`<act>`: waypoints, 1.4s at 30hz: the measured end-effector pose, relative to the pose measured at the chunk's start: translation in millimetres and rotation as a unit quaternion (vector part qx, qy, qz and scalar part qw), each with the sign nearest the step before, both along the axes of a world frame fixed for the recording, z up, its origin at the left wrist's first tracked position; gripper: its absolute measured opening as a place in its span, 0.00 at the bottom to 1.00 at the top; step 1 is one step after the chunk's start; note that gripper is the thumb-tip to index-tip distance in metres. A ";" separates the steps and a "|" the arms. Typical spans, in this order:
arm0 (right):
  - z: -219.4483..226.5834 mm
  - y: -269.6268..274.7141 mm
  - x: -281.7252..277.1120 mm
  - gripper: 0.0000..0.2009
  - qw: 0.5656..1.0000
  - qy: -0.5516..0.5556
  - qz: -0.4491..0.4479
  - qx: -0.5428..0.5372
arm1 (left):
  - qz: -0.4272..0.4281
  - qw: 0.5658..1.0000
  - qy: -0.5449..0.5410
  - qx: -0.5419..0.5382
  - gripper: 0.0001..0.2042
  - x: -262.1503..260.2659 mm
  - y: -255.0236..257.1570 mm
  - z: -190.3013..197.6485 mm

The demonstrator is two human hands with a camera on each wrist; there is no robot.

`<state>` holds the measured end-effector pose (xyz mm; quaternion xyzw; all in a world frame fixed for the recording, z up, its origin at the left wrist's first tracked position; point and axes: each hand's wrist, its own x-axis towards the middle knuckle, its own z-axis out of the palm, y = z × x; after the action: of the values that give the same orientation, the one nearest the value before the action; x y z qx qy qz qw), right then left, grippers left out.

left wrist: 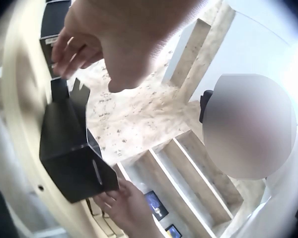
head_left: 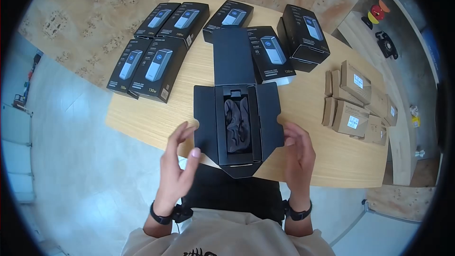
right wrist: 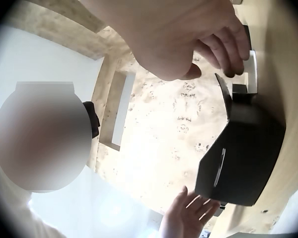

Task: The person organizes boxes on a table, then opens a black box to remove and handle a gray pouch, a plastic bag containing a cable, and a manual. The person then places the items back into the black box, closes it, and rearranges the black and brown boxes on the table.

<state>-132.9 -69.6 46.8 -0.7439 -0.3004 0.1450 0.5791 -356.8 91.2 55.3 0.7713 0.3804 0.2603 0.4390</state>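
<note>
In the head view a black cardboard box [head_left: 256, 128] stands near the table's front edge with its lid [head_left: 233, 59] folded back and its side flaps spread outward. A crumpled dark cloth pouch [head_left: 237, 125] lies inside it. My left hand [head_left: 177, 166] is at the left flap [head_left: 205, 123], fingers loosely bent and holding nothing. On the other side, my right hand [head_left: 299, 154] hovers by the right flap [head_left: 270, 114], its fingers relaxed. Both wrist views show the black box [left wrist: 64, 139] from the side, with a slot in its front flap.
Several closed black boxes [head_left: 159, 68] printed with a device picture stand at the back left, back middle and back right [head_left: 305, 33]. Brown cartons [head_left: 351, 116] are grouped on the right. Beyond the table, a shelf holds a black telephone [head_left: 386, 45].
</note>
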 end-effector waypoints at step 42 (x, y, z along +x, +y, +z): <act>6.9 42.4 0.2 0.19 0.906 -0.334 0.231 -0.121 | -0.111 0.949 0.000 0.294 0.18 54.6 -30.6 -33.8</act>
<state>-132.7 -27.2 53.7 -0.7226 -0.6200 0.0529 0.3011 -302.2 60.6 21.5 0.9035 0.1993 0.3099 0.2190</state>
